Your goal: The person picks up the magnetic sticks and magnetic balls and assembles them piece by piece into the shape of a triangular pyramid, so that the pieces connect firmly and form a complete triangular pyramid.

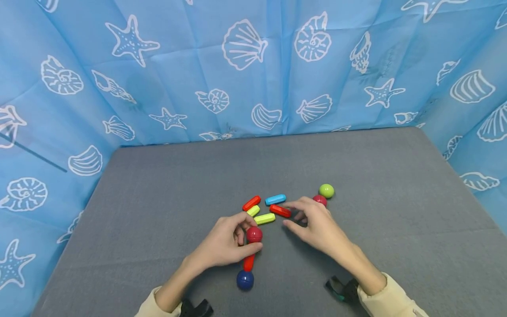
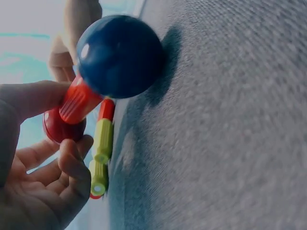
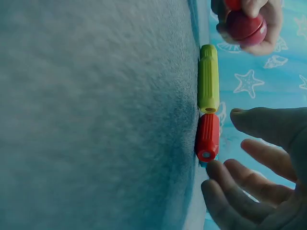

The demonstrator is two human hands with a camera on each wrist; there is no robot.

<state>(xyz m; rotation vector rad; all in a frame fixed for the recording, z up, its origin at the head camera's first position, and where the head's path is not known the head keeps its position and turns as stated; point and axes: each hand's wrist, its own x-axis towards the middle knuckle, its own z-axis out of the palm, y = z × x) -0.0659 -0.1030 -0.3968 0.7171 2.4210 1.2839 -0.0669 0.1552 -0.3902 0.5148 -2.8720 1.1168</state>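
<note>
In the head view, the left hand (image 1: 222,243) pinches a red ball (image 1: 254,234). The right hand (image 1: 317,224) holds nothing, its thumb and fingers apart. A loose red stick (image 1: 280,211) lies just left of it, pointing left to right, right end nearer. The left hand is farther from it.

In the left wrist view, thumb and fingers go round the ball.

In the right wrist view, fingertips are by the stick's end; I can't tell if they touch.

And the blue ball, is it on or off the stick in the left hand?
On: in the left wrist view, the blue ball meets the end of the red stick with no gap showing.
</note>
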